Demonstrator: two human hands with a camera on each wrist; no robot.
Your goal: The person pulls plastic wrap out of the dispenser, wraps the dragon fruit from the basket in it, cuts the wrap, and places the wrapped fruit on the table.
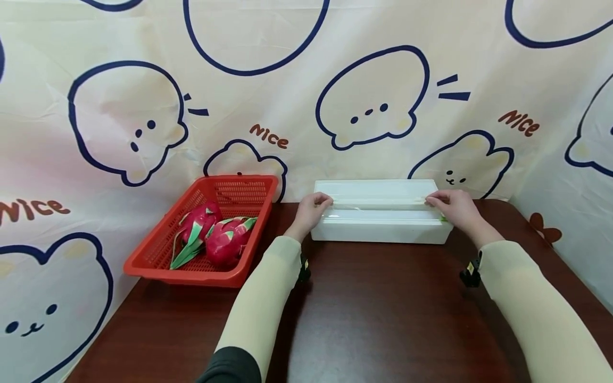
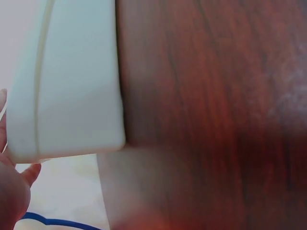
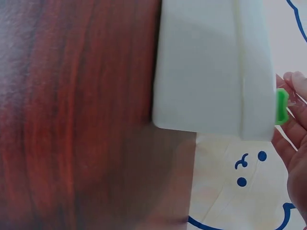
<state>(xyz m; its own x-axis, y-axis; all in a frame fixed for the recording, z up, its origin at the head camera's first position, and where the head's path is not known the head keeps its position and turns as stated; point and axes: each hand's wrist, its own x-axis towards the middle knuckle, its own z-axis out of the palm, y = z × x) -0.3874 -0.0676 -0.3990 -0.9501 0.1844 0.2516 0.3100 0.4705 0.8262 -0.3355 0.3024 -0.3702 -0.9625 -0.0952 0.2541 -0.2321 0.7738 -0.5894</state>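
A long white cling film dispenser (image 1: 378,232) lies at the back of the table, its long side facing me. Along its top, a strip of clear film (image 1: 378,205) runs between both hands. At the dispenser's left end, my left hand (image 1: 310,214) pinches the film edge between thumb and fingers. My right hand (image 1: 458,208) pinches the film at the right end, close beside a green slide cutter (image 3: 282,106). In the right wrist view a bit of clear film shows at the fingertips. The left wrist view mostly shows the dispenser's front wall (image 2: 79,81), with part of the left hand at the edge.
To the left stands a red plastic basket (image 1: 191,274) with two dragon fruits (image 1: 230,242) in it. A cloth printed with bears (image 1: 373,96) hangs right behind the dark wooden table (image 1: 383,308).
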